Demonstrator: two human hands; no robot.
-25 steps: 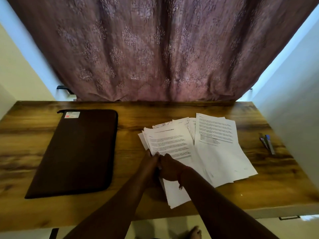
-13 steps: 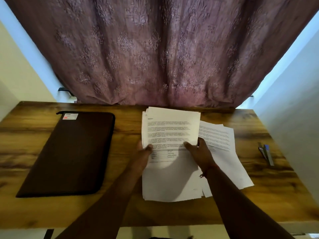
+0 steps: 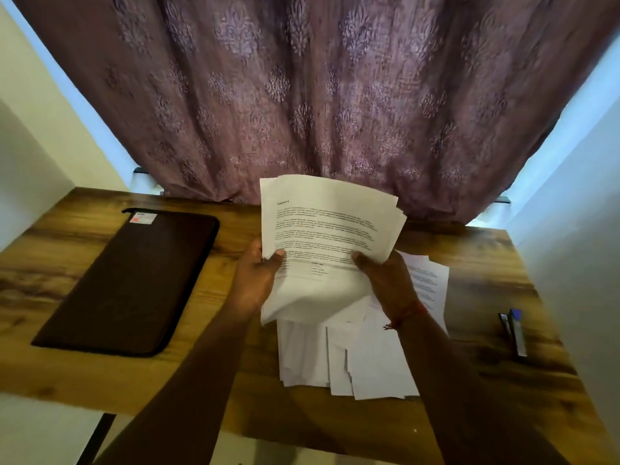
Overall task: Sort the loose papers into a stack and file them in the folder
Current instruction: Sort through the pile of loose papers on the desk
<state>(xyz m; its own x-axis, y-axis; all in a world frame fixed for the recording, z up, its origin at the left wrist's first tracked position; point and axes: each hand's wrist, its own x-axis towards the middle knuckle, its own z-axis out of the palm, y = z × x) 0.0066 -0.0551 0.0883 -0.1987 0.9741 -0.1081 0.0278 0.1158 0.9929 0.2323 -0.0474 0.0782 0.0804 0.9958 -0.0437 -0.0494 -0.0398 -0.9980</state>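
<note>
Both hands, the left hand [image 3: 256, 280] and right hand [image 3: 389, 280], gripped the papers [image 3: 328, 229] upright by their sides, seemingly to square them, above loose sheets [image 3: 352, 360] on the desk [image 3: 486, 263], the folder [image 3: 134, 280] lying closed at left

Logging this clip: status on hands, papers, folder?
Left hand and right hand grip raised papers. Other sheets loose on table. Folder closed, unobstructed.

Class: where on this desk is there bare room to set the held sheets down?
Bare wood lies between the folder and the loose papers, and between those papers and the pens. The middle is crowded with papers under both hands.
</note>
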